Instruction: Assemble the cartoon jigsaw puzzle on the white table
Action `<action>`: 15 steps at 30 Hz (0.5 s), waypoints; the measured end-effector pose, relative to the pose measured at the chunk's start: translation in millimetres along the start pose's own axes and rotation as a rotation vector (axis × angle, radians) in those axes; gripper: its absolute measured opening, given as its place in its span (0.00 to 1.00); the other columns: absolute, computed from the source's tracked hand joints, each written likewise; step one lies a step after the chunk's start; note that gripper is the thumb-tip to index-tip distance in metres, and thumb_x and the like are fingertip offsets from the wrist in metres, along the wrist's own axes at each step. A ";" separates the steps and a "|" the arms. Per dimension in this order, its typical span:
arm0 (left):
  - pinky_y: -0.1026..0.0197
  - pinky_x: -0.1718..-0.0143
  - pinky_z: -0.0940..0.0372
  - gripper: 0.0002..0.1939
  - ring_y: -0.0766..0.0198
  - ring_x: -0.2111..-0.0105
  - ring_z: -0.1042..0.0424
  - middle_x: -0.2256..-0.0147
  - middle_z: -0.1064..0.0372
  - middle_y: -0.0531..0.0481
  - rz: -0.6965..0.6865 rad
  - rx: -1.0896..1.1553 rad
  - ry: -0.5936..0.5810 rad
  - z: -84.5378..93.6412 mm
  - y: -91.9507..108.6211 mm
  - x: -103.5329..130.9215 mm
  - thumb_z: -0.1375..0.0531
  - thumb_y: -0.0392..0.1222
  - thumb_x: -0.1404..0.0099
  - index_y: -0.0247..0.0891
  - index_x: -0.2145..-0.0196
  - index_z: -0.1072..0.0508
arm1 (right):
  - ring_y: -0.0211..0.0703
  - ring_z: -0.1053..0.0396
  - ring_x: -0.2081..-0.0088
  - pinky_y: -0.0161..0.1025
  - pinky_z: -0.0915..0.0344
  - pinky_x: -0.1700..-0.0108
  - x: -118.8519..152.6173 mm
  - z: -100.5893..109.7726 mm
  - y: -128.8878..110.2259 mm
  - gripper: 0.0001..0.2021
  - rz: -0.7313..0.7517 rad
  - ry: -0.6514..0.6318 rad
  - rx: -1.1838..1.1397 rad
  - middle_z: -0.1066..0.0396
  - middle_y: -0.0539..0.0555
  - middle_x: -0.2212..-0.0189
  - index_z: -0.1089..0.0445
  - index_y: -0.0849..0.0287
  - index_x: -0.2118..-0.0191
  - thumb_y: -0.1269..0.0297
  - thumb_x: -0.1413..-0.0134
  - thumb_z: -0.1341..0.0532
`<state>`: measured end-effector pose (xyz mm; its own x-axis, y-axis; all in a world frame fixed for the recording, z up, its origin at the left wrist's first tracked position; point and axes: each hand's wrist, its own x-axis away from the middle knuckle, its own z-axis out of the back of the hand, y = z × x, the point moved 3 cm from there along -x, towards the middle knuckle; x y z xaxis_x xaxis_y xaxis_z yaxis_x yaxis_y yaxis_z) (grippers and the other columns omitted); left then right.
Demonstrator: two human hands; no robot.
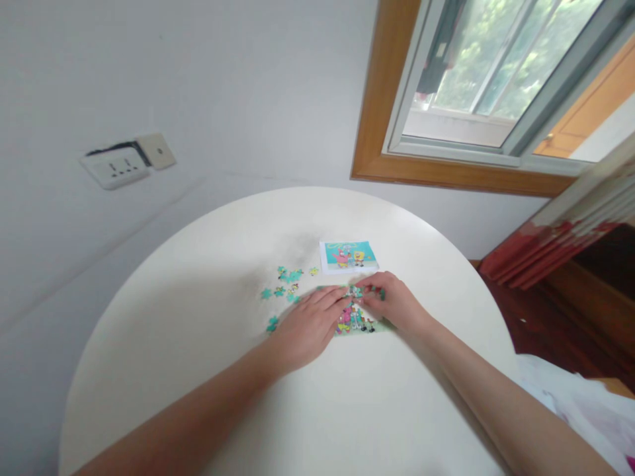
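A partly assembled cartoon puzzle [356,320] lies on the white round table [198,370]. My left hand [311,324] rests flat over its left part, fingers stretched toward the upper middle. At the upper right of the puzzle, the fingertips of my right hand [391,299] are pinched together on a small piece that I cannot make out clearly. Several loose teal and yellow pieces [280,291] are scattered to the left of the puzzle. Just behind it lies a picture card [348,256] with cartoon figures.
Beyond the table stands a white wall [223,86] with a socket [119,166]. A wood-framed window [387,106] is at the upper right. A red and cream curtain [555,231] hangs at the right, above white cloth or plastic [575,396].
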<state>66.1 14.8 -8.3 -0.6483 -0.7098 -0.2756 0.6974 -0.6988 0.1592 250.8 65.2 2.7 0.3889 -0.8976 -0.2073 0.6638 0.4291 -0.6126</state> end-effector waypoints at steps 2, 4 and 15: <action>0.50 0.39 0.45 0.20 0.56 0.40 0.43 0.41 0.39 0.45 0.007 0.000 -0.010 -0.4 -0.6 -0.1 0.53 0.38 0.29 0.37 0.42 0.36 | 0.44 0.33 0.62 0.41 0.38 0.55 -0.4 0.3 -0.1 0.11 0.047 0.032 0.074 0.27 0.54 0.67 0.23 0.57 0.60 0.64 0.53 0.34; 0.50 0.39 0.45 0.20 0.56 0.40 0.43 0.41 0.39 0.45 0.008 0.014 -0.003 -0.3 -0.6 -0.3 0.52 0.38 0.30 0.37 0.42 0.36 | 0.45 0.34 0.60 0.43 0.39 0.53 -0.4 0.1 1.2 0.12 0.056 0.033 0.114 0.28 0.54 0.66 0.23 0.56 0.60 0.63 0.53 0.33; 0.48 0.39 0.44 0.19 0.55 0.40 0.42 0.41 0.38 0.44 0.008 0.054 0.026 -1.8 -1.8 0.1 0.52 0.39 0.29 0.39 0.43 0.35 | 0.45 0.36 0.60 0.42 0.41 0.54 0.7 0.4 1.7 0.13 0.030 -0.026 0.166 0.29 0.53 0.65 0.24 0.54 0.58 0.62 0.52 0.33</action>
<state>65.3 16.2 -10.4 -0.6341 -0.7134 -0.2983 0.6847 -0.6973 0.2121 252.4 65.3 1.9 0.4252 -0.8821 -0.2029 0.7470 0.4686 -0.4716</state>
